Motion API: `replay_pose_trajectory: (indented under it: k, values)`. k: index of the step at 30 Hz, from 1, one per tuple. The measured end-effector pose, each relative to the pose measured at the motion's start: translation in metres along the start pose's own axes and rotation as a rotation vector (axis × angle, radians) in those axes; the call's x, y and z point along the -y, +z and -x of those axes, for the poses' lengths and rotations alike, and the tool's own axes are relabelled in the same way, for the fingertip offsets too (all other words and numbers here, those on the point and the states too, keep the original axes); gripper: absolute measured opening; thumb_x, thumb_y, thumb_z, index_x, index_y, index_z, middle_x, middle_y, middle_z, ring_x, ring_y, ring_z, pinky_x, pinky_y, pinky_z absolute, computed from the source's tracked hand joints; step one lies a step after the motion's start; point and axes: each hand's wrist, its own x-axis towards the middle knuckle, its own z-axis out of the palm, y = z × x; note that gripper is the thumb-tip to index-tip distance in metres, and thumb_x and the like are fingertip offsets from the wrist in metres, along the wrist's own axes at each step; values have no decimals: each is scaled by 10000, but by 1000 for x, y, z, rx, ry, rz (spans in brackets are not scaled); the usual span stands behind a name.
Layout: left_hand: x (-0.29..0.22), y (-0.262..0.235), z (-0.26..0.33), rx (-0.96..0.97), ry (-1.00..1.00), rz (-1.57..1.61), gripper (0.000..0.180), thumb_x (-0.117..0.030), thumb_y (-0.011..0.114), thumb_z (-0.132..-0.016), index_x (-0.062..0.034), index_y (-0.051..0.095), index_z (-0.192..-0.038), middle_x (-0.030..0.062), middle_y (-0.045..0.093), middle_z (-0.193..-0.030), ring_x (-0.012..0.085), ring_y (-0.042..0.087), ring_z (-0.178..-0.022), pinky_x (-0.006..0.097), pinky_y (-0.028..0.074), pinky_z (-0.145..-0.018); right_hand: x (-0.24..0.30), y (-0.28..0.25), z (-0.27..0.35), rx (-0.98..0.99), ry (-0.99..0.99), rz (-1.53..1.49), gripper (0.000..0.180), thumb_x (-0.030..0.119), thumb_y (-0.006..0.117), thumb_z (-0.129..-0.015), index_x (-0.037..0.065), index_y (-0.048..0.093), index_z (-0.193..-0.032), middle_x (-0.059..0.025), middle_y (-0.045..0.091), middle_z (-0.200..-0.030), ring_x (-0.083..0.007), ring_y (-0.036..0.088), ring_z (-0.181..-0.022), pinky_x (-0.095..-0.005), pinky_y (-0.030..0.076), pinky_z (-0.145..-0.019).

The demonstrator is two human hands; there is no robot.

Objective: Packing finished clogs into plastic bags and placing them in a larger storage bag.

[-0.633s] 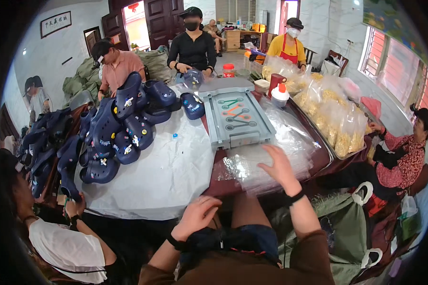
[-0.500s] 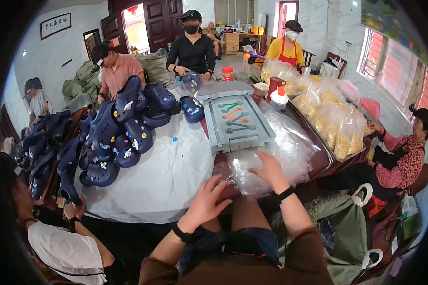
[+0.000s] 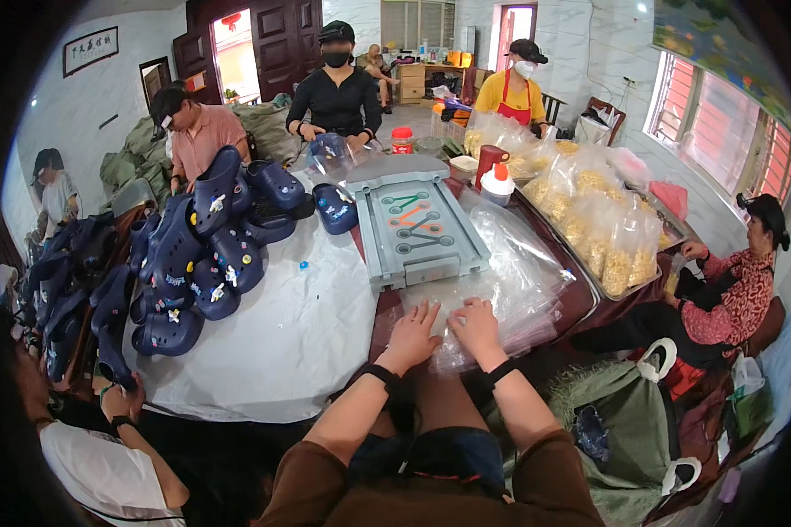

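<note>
Clear plastic bags (image 3: 523, 285) lie in a loose, shiny layer on the dark red tabletop. My left hand (image 3: 414, 337) rests at their near left edge, its fingers stretched forward and holding nothing I can see. Close beside it, my right hand (image 3: 476, 330) lies on the bags with fingers slightly bent and apart; no held object shows in it. Just beyond both hands sits a grey plastic box-like piece (image 3: 426, 230) with green, orange and dark bar shapes on its top, partly overlapping the bags.
Navy clogs (image 3: 185, 255) with small charms are heaped on the white sheet (image 3: 281, 351) to the left. A tray (image 3: 624, 299) of bags with yellowish contents (image 3: 620, 263) stands right. A white bottle (image 3: 498, 186) and red-lidded jar (image 3: 402, 140) stand beyond. Several people work around the table.
Both hands have come closer together, the right moving left and toward me over the bags, the left shifting right and forward. The whole view has shifted slightly.
</note>
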Motion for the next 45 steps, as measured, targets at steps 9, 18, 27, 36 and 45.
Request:
replay_pose_trajectory:
  k: [9, 18, 27, 36, 45]
  values:
    - [5, 5, -2, 102, -96, -155, 731, -470, 613, -888, -155, 406, -1514, 193, 321, -1598, 392, 359, -1419, 574, 327, -1109, -4, -20, -13, -471, 24, -337, 100, 169, 735, -840, 75, 752, -811, -15, 705, -946, -274, 578, -911, -375, 491, -830]
    - [8, 10, -1, 84, -86, -154, 717, -470, 598, -900, -155, 405, -1514, 193, 303, -1606, 392, 365, -1407, 562, 298, -1120, 5, -97, 8, -827, 52, -719, 99, 65, 681, -915, -25, 713, -939, -73, 672, -977, -165, 608, -881, -268, 473, -765]
    - [20, -8, 26, -21, -35, 106, 770, -418, 662, -895, -69, 375, -1518, 228, 346, -1573, 415, 334, -1434, 491, 304, -1154, 95, -134, 84, -975, -376, -745, 118, -44, 628, -877, -30, 690, -976, -143, 670, -1054, -225, 634, -901, -310, 508, -809]
    - [-32, -165, 184, 282, -39, 930, 401, -106, 678, -940, 41, 587, -1301, 132, 658, -1265, 197, 612, -1168, 335, 482, -988, 159, -51, 82, -138, -402, -750, 120, 56, 704, -866, 63, 710, -985, -93, 698, -1053, -230, 688, -758, -291, 536, -648]
    - [4, -155, 209, -480, -160, 236, 489, -161, 679, -898, -55, 573, -1363, 199, 514, -1450, 389, 484, -1332, 462, 394, -1098, 211, 29, 107, 469, -509, -748, 316, 227, 758, -835, 48, 667, -1079, -146, 622, -1228, -340, 694, -860, -414, 564, -792]
